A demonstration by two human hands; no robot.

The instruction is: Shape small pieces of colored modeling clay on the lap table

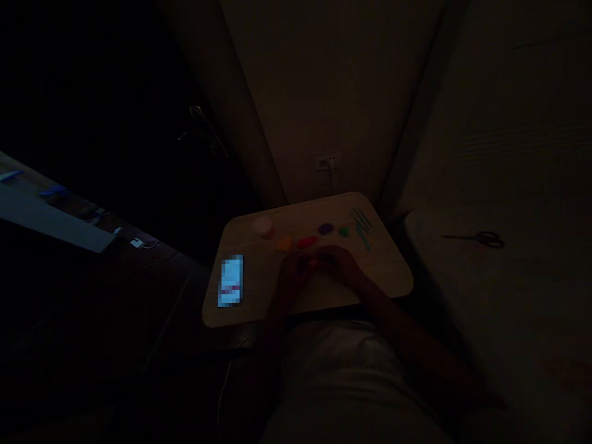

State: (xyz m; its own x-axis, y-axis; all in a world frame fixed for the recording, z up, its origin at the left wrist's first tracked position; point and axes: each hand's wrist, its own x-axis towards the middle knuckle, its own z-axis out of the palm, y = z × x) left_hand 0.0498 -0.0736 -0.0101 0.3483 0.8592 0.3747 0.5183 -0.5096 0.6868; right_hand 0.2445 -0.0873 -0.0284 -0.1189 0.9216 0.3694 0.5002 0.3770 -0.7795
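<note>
In dim light, my left hand (296, 268) and my right hand (337, 264) meet above the near half of a small wooden-topped table (263, 296). Between their closed fingers shows a small piece of red modelling clay (314, 263). Just beyond the hands lies a larger red clay lump (307, 242), with an orange lump (283, 244) to its left. A purple lump (326, 229) and a green lump (343, 231) sit farther right. Beside them are a teal modelling tool (363, 237) and several thin sticks (361, 217). Darkness hides finger details.
A pale round tub (263, 227) stands at the table's back left. A lit phone (230, 281) lies at the left edge. Scissors (481, 239) rest on the pale surface to the right. A wall socket (327, 161) with a plugged cable is behind the table.
</note>
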